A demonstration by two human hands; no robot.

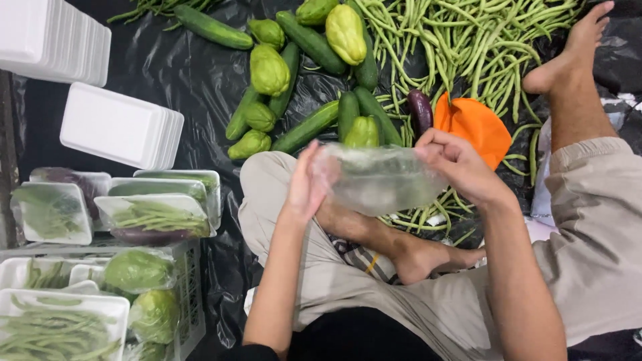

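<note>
While both hands' fingers (319, 158) pinch empty clear bag (378, 179), foam trays (155, 215) hold wrapped veg.

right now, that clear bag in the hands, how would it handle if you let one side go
The clear bag would likely flop: it sags and wrinkles between the left hand and right hand. It looks empty and see-through thin, so probably very light. Its glossy film may be slippery.
</note>
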